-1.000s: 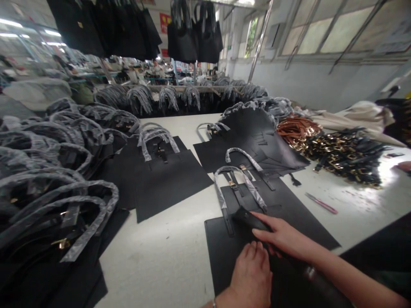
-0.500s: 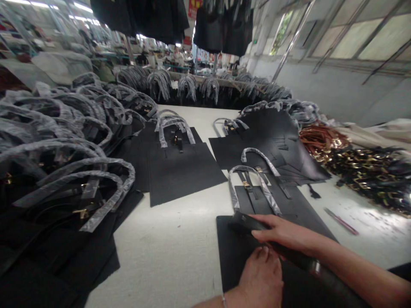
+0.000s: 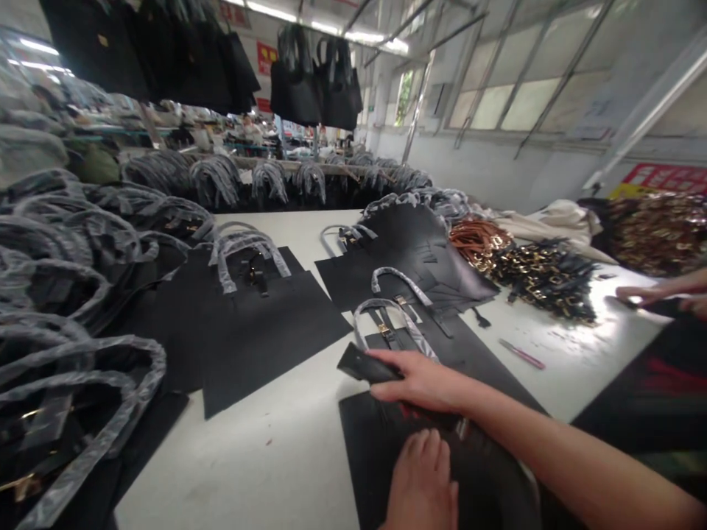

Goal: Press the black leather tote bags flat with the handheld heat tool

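My right hand (image 3: pixel 423 379) is closed round a dark handheld tool (image 3: pixel 367 366), whose flat front end sticks out to the left over the near black panel (image 3: pixel 361 434). My left hand (image 3: pixel 423 471) lies on that same panel, palm down, its fingers close together and pointing away from me. Just beyond the tool, a black bag piece with plastic-wrapped handles (image 3: pixel 361 324) and a gold-coloured clasp (image 3: pixel 385 331) lies on the white table (image 3: pixel 243 449).
Wrapped handles (image 3: pixel 143 368) are piled at the left, beside another black panel (image 3: pixel 265 331). To the right lie a red-handled tool (image 3: pixel 522 355), brown straps (image 3: pixel 478 243) and black straps with gold buckles (image 3: pixel 552 283). Another person's hand (image 3: pixel 652 294) shows at the right edge.
The view has turned to the right, bringing another person's hand into sight. My right hand has lifted the tool off the panel, and it is now farther from my left hand.
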Available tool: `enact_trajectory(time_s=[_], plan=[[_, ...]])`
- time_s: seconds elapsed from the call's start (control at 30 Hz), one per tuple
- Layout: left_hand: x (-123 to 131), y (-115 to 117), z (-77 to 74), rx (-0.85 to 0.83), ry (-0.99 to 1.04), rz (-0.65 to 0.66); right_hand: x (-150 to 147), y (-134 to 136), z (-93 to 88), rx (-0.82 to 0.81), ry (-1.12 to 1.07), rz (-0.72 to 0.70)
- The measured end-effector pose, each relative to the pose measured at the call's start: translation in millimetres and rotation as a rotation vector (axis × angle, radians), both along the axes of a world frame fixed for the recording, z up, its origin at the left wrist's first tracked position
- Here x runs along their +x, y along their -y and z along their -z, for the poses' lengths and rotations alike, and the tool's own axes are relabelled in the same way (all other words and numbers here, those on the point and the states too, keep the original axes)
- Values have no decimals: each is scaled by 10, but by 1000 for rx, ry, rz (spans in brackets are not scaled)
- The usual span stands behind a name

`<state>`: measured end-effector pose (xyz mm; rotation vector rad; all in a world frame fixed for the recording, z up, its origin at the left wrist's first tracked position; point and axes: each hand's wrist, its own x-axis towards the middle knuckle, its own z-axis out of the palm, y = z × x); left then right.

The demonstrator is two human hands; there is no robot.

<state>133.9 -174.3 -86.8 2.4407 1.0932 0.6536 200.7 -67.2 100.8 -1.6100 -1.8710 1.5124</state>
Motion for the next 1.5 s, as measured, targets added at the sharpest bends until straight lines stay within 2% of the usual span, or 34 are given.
enact_trajectory(time_s=[0.1,0.2,0.27,0.37,0.53,0.73,0.87,0.9,0.93,0.97,1.07,1.13,1.27,1.5], plan=[[-93,-33,-125,22,-4,13,600,167,-245,71,34,210],[-163,-198,-254,68,-84,12,1216,505,-365,70,49,425],[-191,-359,-302,104,-155,-3,1539,799,-364,44,41,552],[-228,-596,-316,150,-239,-29,1865,1250,-247,-14,41,690],[-338,-854,-308,214,-324,-51,2077,1805,117,-119,1,787],[-426,-1071,-317,245,-420,-104,2075,2106,422,-201,-101,822],[-181,-1043,-444,254,-466,-269,2105,2189,569,-189,-150,765],[-66,-989,-493,261,-446,-266,2117,2203,599,-183,-158,757],[62,-918,-543,262,-412,-211,2129,2217,626,-177,-168,752],[197,-838,-591,255,-373,-103,2143,2233,648,-172,-178,755],[570,-604,-696,238,-307,343,2189,2302,700,-155,-210,786],[755,-516,-724,287,-343,553,2219,2367,731,-141,-225,818],[990,-543,-732,412,-473,783,2258,2505,812,-146,-242,893],[1253,-696,-764,521,-558,1028,2223,2609,879,-160,-263,987]])
